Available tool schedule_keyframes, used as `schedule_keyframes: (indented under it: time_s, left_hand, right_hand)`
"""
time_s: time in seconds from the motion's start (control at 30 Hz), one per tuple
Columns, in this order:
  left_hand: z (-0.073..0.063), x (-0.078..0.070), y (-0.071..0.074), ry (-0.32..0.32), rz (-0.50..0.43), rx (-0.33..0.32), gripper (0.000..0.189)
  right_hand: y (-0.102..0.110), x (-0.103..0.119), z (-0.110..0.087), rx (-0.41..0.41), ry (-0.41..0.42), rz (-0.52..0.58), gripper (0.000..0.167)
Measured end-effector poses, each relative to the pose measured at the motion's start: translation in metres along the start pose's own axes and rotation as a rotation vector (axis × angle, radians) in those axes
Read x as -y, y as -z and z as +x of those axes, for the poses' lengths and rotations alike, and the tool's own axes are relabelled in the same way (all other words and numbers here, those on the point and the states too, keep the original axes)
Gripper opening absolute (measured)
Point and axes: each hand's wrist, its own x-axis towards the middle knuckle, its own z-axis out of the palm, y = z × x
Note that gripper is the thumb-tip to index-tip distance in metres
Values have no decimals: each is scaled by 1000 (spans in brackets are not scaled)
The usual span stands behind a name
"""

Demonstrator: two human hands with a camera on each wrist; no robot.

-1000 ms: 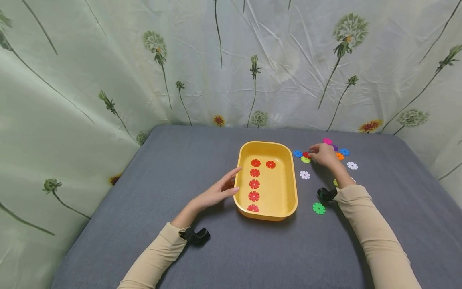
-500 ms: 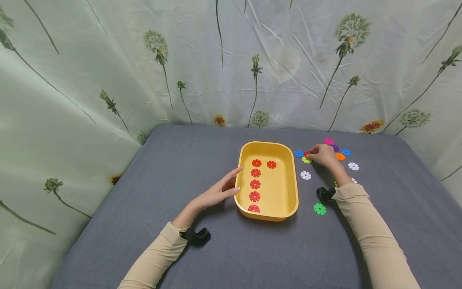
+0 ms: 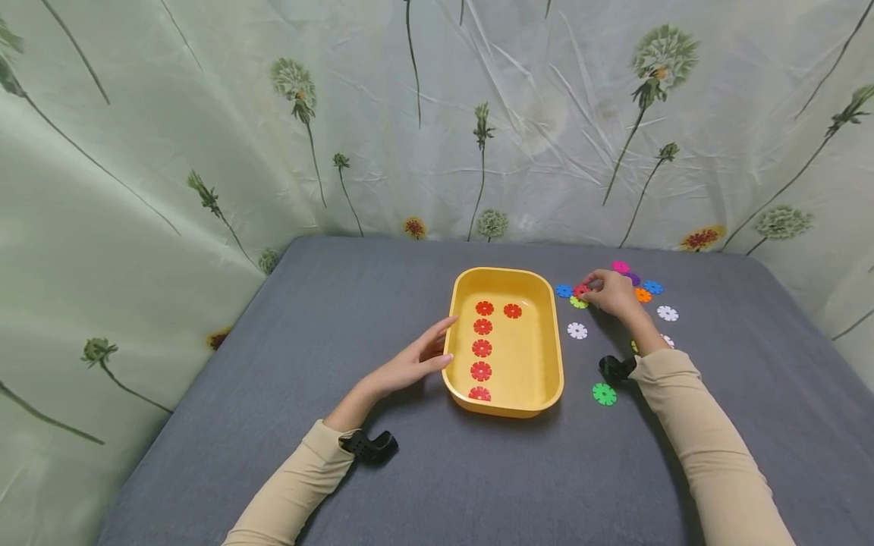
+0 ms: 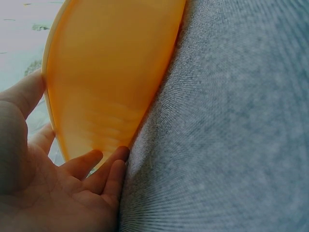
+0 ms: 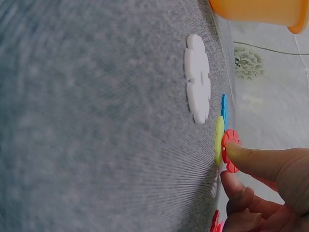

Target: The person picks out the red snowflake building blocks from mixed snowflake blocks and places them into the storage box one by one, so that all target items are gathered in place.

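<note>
My left hand (image 3: 413, 362) touches the left side of a yellow plastic bin (image 3: 503, 410), thumb and a fingertip at its rim. In the left wrist view its other fingers, loosely bent, lie against the outer wall. Inside the bin lie several red snowflake discs (image 3: 482, 348), most in a column along the left, one at the upper right. My right hand (image 3: 612, 292) pinches another red snowflake disc (image 5: 231, 150) between thumb and fingers. That disc is tilted, just over a yellow-green disc (image 5: 219, 140); whether they touch I cannot tell. A blue disc (image 3: 564, 290) lies beside them.
Around the right hand lie loose discs: white (image 3: 576, 331), pink (image 3: 620, 267), orange (image 3: 642, 295), purple (image 3: 633, 280) and another blue disc (image 3: 653, 287). A green disc (image 3: 604, 394) sits nearer. The right forearm partly covers others. A floral curtain (image 3: 410, 152) borders the grey table (image 3: 328, 303).
The right fingers have risen slightly, and the red disc in them shows more fully and looks tilted. The left hand and the bin have stayed in place.
</note>
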Motion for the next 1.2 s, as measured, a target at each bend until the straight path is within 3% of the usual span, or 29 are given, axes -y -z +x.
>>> schedule_keyframes:
  time_s: [0.7,1.2]
  left_hand:
    - [1,-1,-1,-7,3,4,67]
    - [1,0,-2,-12,5,3,67]
  right_hand:
    - [-5,0,-2,-84,66,44,18]
    - [-1,5,-6,-49,85,68,19]
